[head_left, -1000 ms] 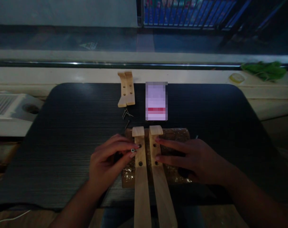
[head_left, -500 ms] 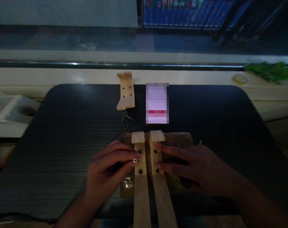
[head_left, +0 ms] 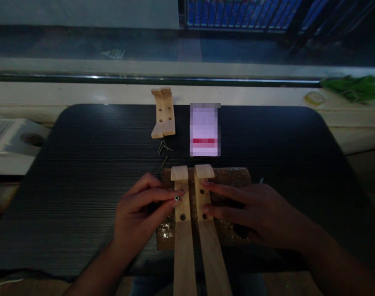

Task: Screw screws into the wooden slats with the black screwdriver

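Note:
My left hand [head_left: 140, 207] pinches a cross-head screw [head_left: 176, 198] between thumb and fingertips, head facing me, over the left wooden strip [head_left: 184, 246]. This strip has a raised end and screw holes; the lower hole [head_left: 182, 216] shows dark. My right hand [head_left: 252, 213] lays two spread fingertips on the right wooden strip [head_left: 213, 250], beside its two holes. What looks like a screwdriver is tucked in that palm: a thin metal tip [head_left: 261, 180] pokes out above, a dark rounded end [head_left: 241, 231] below. Both strips rest across a brown tape-wrapped block [head_left: 230, 176].
Several loose screws [head_left: 162, 147] lie beyond the block, below two short wooden pieces [head_left: 163, 113] with holes. A blurred pale-purple phone-like rectangle [head_left: 205, 129] lies beside them on the black table [head_left: 97, 164]. A tape roll [head_left: 315, 98] and green cloth-like item [head_left: 354, 88] sit on the ledge.
The whole view has shifted slightly, so the table things sit a little higher. My left hand has brought the screw slightly nearer the upper hole of the left strip; my right hand keeps its place.

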A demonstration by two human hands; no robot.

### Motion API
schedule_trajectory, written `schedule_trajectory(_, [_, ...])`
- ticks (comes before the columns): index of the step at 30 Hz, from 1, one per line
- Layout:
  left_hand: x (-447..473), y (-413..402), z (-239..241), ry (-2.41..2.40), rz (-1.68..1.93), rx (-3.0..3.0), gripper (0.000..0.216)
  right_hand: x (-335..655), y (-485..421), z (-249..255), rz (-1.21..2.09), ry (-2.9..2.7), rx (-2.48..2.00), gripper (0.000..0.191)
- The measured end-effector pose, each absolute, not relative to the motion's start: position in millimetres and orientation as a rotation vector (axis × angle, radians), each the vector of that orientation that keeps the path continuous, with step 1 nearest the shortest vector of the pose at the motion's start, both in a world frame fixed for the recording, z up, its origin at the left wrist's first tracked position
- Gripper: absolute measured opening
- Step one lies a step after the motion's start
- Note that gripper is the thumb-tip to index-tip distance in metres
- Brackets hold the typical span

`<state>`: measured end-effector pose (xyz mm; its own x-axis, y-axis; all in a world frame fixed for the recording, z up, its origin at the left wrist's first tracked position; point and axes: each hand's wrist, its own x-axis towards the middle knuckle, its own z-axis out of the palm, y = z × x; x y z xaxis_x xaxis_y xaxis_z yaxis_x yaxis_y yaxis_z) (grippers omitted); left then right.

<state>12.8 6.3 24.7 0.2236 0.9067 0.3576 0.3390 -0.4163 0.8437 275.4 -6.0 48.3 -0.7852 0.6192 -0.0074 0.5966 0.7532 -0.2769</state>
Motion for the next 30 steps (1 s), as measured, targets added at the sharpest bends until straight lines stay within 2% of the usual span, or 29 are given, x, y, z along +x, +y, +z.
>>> schedule_trajectory(30, [14.9,8.4,23.8,1.158,1.182,1.884,0.016,277.0,-5.1,46.2,0.374,-2.843,-0.940,0.049])
